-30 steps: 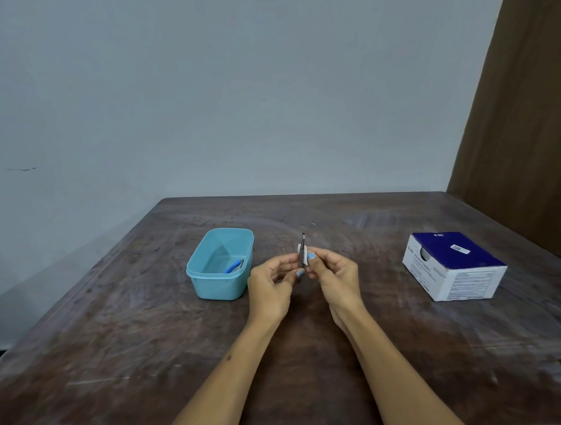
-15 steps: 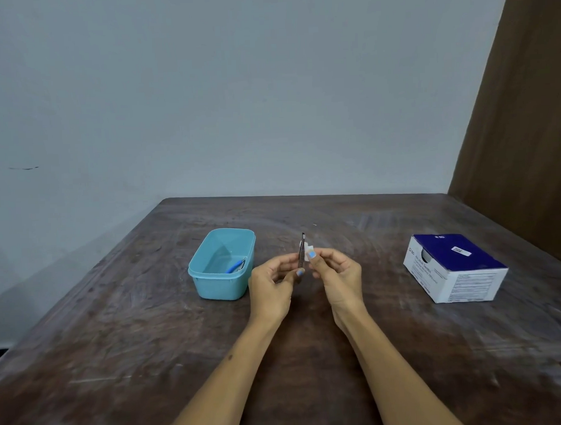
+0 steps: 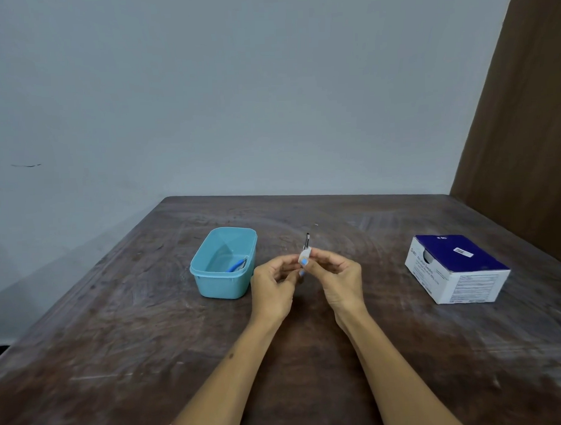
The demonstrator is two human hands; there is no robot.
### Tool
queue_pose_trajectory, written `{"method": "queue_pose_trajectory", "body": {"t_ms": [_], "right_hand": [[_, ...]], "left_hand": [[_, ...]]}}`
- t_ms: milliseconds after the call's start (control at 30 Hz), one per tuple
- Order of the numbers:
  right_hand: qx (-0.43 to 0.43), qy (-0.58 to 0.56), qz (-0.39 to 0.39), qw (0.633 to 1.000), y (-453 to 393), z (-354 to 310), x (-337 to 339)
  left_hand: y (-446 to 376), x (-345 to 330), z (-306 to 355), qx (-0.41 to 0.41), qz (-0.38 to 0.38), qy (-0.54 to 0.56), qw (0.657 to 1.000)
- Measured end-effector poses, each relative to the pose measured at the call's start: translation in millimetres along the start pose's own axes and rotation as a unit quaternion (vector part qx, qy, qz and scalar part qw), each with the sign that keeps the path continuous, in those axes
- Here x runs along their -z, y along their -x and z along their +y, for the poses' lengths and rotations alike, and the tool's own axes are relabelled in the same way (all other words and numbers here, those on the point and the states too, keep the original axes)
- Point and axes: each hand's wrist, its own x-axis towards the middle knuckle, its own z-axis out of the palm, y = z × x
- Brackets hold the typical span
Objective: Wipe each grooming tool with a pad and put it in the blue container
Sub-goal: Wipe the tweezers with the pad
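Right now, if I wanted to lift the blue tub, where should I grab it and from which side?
Take the blue tub by its rim, from above on the near right corner, closest to the left hand. The rim sticks out like a lip, so fingers can hook under it. It stands upright and open, with a blue-handled tool inside, so keep it level.
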Motion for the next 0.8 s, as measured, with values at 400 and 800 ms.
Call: {"method": "queue_pose_trajectory", "body": {"t_ms": [400, 800], "right_hand": [[-0.001, 0.034, 0.001, 0.999, -1.9, 4.8, 1.2], [0.002, 0.056, -0.001, 0.998, -2.0, 2.0, 1.4]], "left_hand": [[0.2, -0.3, -3.2, -0.011, -0.017, -0.067, 0.998], [0.3, 0.6, -4.4, -0.014, -0.019, -0.078, 0.997]]}}
